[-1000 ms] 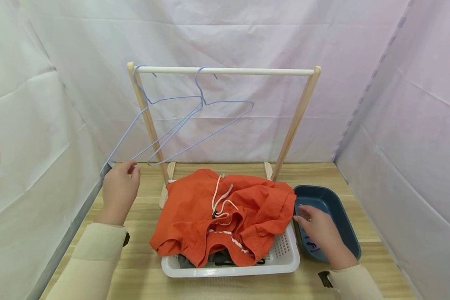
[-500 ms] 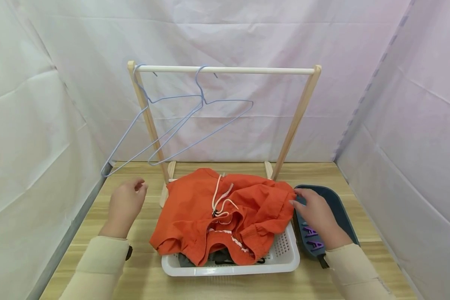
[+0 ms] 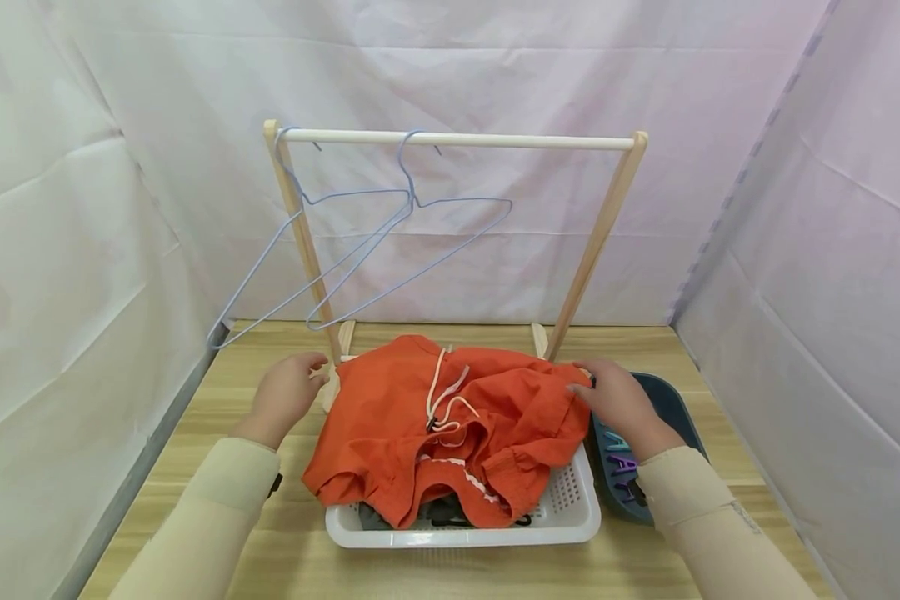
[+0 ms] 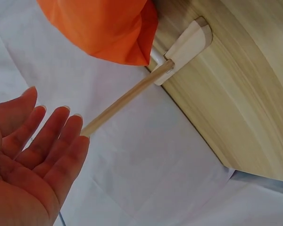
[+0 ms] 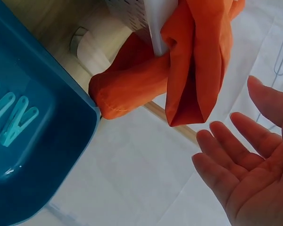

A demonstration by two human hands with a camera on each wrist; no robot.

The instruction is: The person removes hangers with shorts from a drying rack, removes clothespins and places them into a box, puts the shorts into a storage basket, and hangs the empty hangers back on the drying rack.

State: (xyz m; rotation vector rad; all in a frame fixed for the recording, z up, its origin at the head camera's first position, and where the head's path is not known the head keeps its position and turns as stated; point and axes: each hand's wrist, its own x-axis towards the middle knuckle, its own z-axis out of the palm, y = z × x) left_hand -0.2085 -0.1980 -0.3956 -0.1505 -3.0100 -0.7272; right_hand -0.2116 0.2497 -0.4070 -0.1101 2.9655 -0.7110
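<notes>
An orange garment (image 3: pixel 378 417) with white drawcords lies heaped over a white perforated basket (image 3: pixel 461 538). My left hand (image 3: pixel 285 393) is just left of the garment, its fingers loosely bent with nothing in them; the left wrist view shows the open palm (image 4: pixel 33 174). At the garment's right edge is my right hand (image 3: pixel 621 404), overlapping it in the head view. In the right wrist view its fingers are spread and hold nothing, with the orange fabric (image 5: pixel 198 70) just beyond the fingertips. Dark cloth partly shows beneath the garment in the basket.
Behind the basket stands a wooden rack with a white rail (image 3: pixel 495 140). Two blue wire hangers (image 3: pixel 255 268) hang on its left half. A dark blue bin (image 3: pixel 678 408) right of the basket holds teal and purple clothespins (image 3: pixel 621 463). White sheets enclose the table.
My left hand has left the left hanger's lower corner and come down and right beside the garment. The right hand has moved from over the bin up and left to the garment's edge.
</notes>
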